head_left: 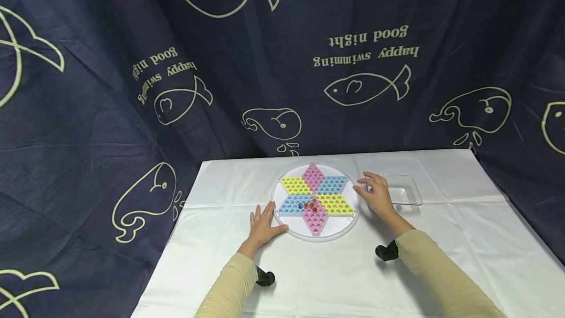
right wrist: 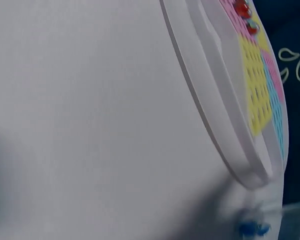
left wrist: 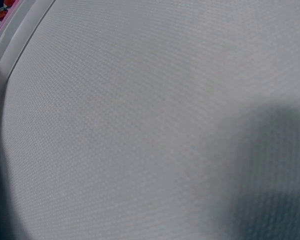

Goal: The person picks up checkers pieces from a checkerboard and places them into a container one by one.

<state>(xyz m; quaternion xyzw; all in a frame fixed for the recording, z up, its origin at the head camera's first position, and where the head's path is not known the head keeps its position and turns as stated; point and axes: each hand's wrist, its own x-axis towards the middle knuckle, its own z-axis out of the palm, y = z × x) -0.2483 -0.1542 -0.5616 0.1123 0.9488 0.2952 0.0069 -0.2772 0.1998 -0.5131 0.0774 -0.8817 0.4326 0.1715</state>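
A round white Chinese checkers board (head_left: 282, 183) with a pink, yellow and blue star lies on the table. Several red marbles (head_left: 315, 210) and one blue marble (head_left: 300, 206) sit near its centre and lower pink point. My left hand (head_left: 261, 228) rests at the board's lower left rim, thumb and fingers spread. Just right of the board, my right hand (head_left: 377, 198) hovers by the left end of a clear box (head_left: 403, 191), thumb and fingers apart. Blue marbles (right wrist: 254, 229) show near that box in the right wrist view; neither wrist view shows a clear grasp.
White cloth (head_left: 326, 278) covers the table. A dark blue curtain (head_left: 282, 63) with fish drawings hangs behind it. Another pale blue marble (head_left: 398, 207) shows at the box's front side. A black wrist device (head_left: 387, 251) is on the right arm, another (head_left: 265, 277) on the left.
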